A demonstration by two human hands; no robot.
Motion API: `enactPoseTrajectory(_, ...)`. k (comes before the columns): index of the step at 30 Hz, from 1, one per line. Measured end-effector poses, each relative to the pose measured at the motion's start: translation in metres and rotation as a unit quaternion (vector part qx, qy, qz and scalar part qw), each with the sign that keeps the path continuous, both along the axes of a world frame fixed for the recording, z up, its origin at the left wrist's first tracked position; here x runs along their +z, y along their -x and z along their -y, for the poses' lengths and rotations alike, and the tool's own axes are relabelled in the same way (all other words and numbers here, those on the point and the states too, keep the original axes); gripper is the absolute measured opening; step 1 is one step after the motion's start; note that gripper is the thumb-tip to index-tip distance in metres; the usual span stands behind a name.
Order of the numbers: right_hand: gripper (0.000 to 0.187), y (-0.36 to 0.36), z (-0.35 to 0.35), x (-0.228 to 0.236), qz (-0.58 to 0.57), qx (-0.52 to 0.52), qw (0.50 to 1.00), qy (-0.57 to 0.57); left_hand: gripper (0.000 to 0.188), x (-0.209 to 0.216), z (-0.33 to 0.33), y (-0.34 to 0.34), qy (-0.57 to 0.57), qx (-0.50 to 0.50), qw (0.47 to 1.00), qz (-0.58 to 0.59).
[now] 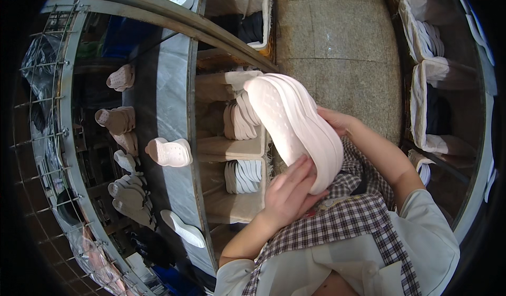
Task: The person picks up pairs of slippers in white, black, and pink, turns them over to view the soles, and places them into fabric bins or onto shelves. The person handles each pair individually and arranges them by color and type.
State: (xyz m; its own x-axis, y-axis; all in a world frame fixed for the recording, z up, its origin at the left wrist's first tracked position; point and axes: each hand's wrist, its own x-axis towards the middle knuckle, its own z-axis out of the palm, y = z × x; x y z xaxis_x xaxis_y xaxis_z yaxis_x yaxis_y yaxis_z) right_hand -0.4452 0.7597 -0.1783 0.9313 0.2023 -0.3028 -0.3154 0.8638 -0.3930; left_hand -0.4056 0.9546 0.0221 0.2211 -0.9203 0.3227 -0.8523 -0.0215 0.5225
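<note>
The left grip point(287, 190) is holding the near end of a stack of pale pink soles point(287, 111), its fingers lying across the face and edge, while the right grip point(336, 120) is bracing the right edge around the middle, its fingertips partly hidden behind the layers. The stack is tilting between both hands, in front of the checked apron point(337, 219). It is looking light and softly springy, probably not fragile; the loose layers are fanning slightly and would likely slide over one another, so squeezing both long edges together near the middle, with the near end supported, is seeming safest. Just left, lined crates point(232, 207) are standing with raised rims, and the far end of the stack is overlapping one of them in this view. Beyond their edge the grey tabletop point(174, 101) is running lengthwise, bearing a pink sole stack point(171, 154) and white soles point(183, 228). A metal rail point(226, 30) is crossing the upper left, while the floor point(348, 38) ahead is offering the widest room before the right-hand crates point(420, 106).
</note>
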Motion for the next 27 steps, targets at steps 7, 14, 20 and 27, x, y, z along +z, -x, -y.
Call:
enactPoseTrajectory(7,0.076,0.033,0.025,-0.056,-0.008,0.171,0.983,-0.065,0.099,-0.039,0.013,-0.094,-0.102,0.081,0.988,-0.081)
enactPoseTrajectory(14,0.082,0.071,-0.010,-0.110,-0.018,0.334,0.941,-0.048,0.090,-0.187,0.013,-0.132,-0.474,-0.116,0.580,-0.653)
enactPoseTrajectory(20,0.070,0.017,-0.010,-0.154,-0.074,0.250,0.929,0.261,0.088,-0.255,-0.102,-0.123,-0.374,0.061,0.582,-0.720)
enactPoseTrajectory(27,0.043,-0.102,-0.011,-0.239,-0.179,-0.115,0.913,0.349,0.083,-0.316,-0.223,-0.218,-0.066,0.496,0.673,-0.544)
